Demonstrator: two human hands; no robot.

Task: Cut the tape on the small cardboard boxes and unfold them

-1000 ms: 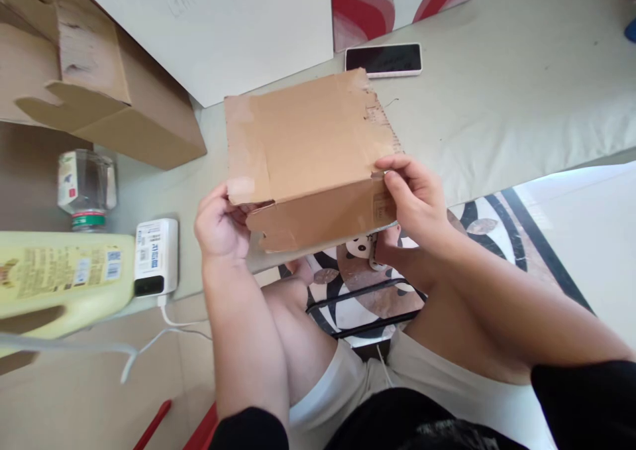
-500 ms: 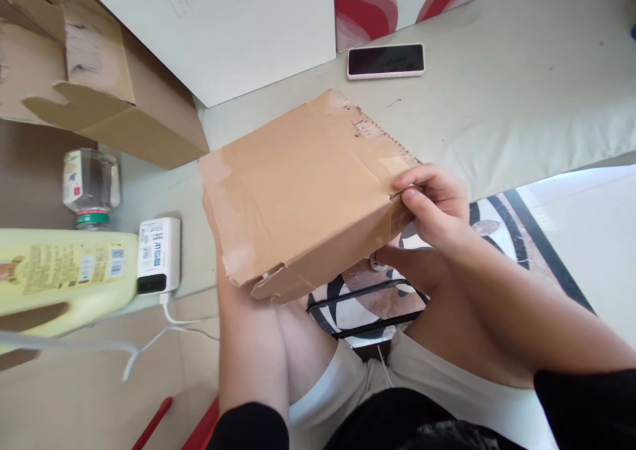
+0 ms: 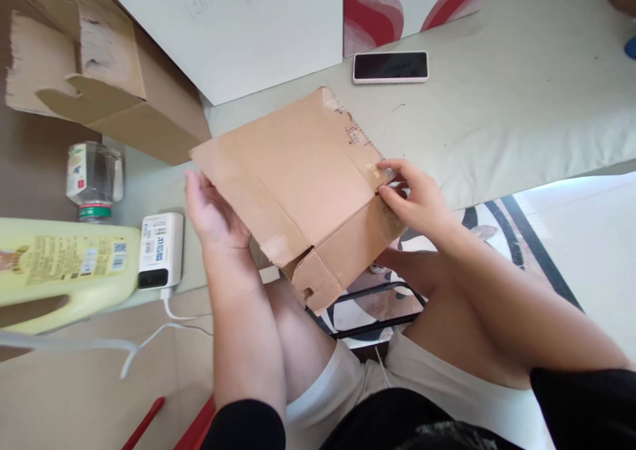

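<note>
A brown cardboard box [image 3: 298,165] with a torn, ragged end is held tilted above my lap. At its right corner my right hand [image 3: 412,191] pinches the torn edge between thumb and fingers. My left hand [image 3: 213,211] is beside the box's left side, palm turned toward it and fingers stretched out; some of the fingers are hidden behind the flap. Whether that palm touches the cardboard I cannot tell. The near end flap [image 3: 318,281] sticks out toward me, with a small notch in it.
A phone [image 3: 390,67] lies on the pale covered surface [image 3: 497,105]. To the left are another opened cardboard box [image 3: 163,122], a clear bottle with a green cap [image 3: 94,210], a yellow jug [image 3: 74,264] and a white power bank [image 3: 161,251] with a cable. A white box [image 3: 238,32] stands behind.
My left hand has come out from under the box to its left side. The near flap has swung outward, opening a gap. My right hand keeps its pinch.
</note>
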